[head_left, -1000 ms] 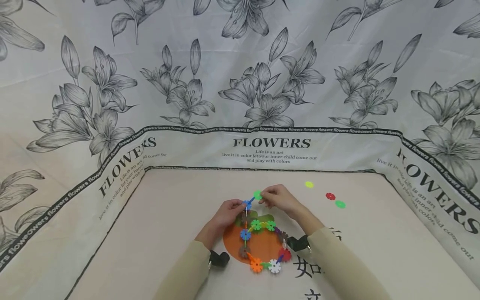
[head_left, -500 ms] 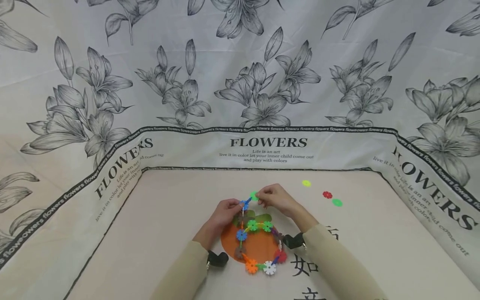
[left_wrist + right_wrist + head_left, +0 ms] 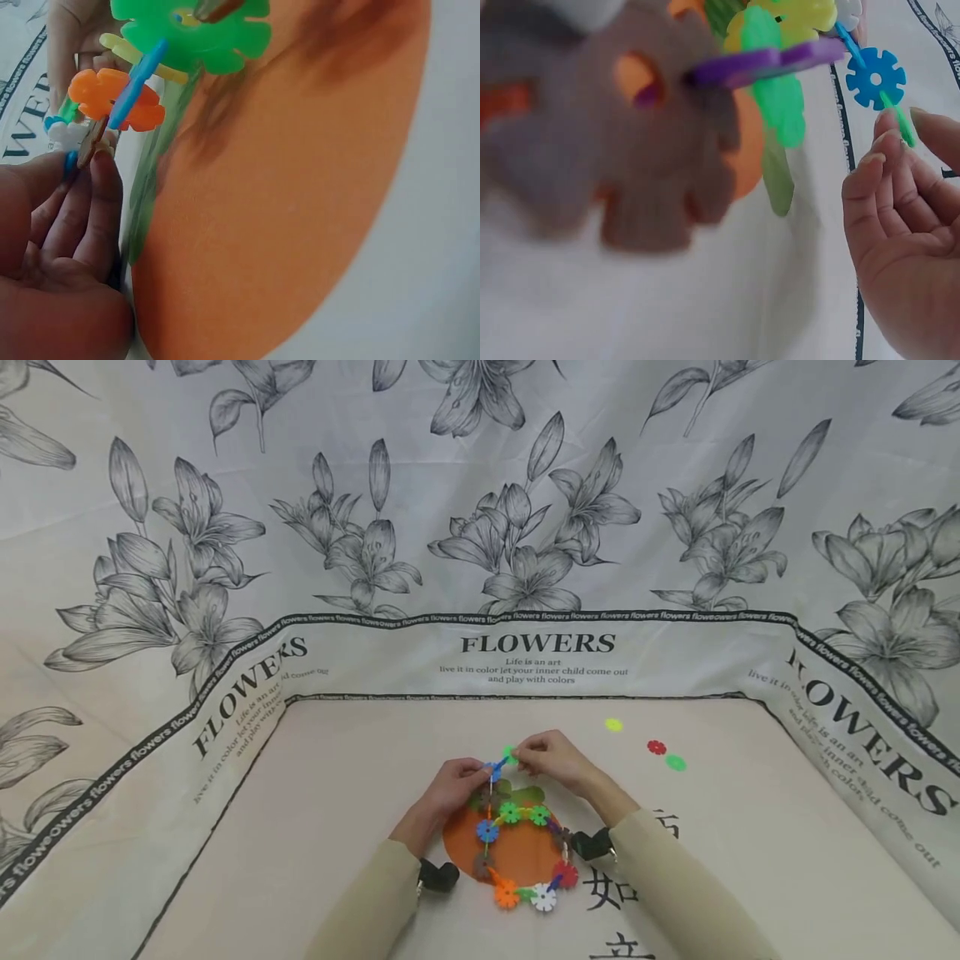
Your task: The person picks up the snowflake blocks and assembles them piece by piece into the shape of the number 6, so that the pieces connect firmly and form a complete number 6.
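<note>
My left hand (image 3: 453, 785) pinches a blue flower-shaped interlocking disc (image 3: 492, 771) at the upper end of a multicoloured chain. Beside it, my right hand (image 3: 551, 758) holds a green disc (image 3: 511, 754) between thumb and fingers. The right wrist view shows this green disc edge-on, slotted against a blue disc (image 3: 876, 79). Below the hands hangs the linked ring, with a green disc (image 3: 510, 812), an orange disc (image 3: 506, 894), a white disc (image 3: 544, 897) and a red disc (image 3: 566, 874). A brown disc (image 3: 667, 172) blurs across the right wrist view. My fingertips partly cover the pinched pieces.
On the table (image 3: 360, 752), loose yellow (image 3: 613, 725), red (image 3: 657, 747) and green discs (image 3: 676, 763) lie to the right of the hands. An orange round print (image 3: 517, 852) lies beneath the chain. Flower-patterned cloth (image 3: 536, 656) walls the back and sides.
The head view has shifted slightly. The right hand and its green disc have come a little closer to the left hand's blue disc. Both hands keep their hold.
</note>
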Demonstrator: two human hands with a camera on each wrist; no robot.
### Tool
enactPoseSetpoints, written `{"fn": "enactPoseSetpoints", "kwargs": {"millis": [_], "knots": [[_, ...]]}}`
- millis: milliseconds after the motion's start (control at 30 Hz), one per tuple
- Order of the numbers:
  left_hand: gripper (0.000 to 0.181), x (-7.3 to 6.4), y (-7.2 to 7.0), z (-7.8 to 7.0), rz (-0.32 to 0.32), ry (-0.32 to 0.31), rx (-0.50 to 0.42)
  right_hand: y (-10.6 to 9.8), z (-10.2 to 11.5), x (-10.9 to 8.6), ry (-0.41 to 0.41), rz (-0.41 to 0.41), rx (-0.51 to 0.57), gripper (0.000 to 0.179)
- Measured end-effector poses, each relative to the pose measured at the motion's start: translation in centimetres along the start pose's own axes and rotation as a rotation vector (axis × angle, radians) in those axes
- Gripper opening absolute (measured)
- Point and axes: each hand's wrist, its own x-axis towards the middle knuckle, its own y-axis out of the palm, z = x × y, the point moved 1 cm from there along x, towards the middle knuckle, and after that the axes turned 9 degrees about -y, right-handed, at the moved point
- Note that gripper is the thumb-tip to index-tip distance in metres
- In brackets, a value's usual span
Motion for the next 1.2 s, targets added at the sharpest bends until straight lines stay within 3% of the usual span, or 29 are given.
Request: {"fn": "enactPoseSetpoints", "kwargs": {"millis": [233, 600, 933, 1200], "knots": [[0.023, 0.4, -0.1, -0.1, -0.001, -0.013, 0.025, -2.2, 0.0, -2.0, 0.043, -0.047, -0.206, 0.031], [0.023, 0.4, -0.2, 0.1, -0.013, -0.042, 0.024, -8.4, -0.7, -8.1, 0.038, -0.136, -0.562, 0.024], [0.025, 0.5, -0.2, 0.7, 0.022, -0.02, 0.002, -13.3, -4.2, -12.2, 0.154, -0.25, -0.663, 0.044], [0.026, 0.4, -0.1, 0.6, 0.02, -0.013, 0.008, -16.1, -6.8, -13.6, 0.259, -0.26, -0.667, 0.059]]}}
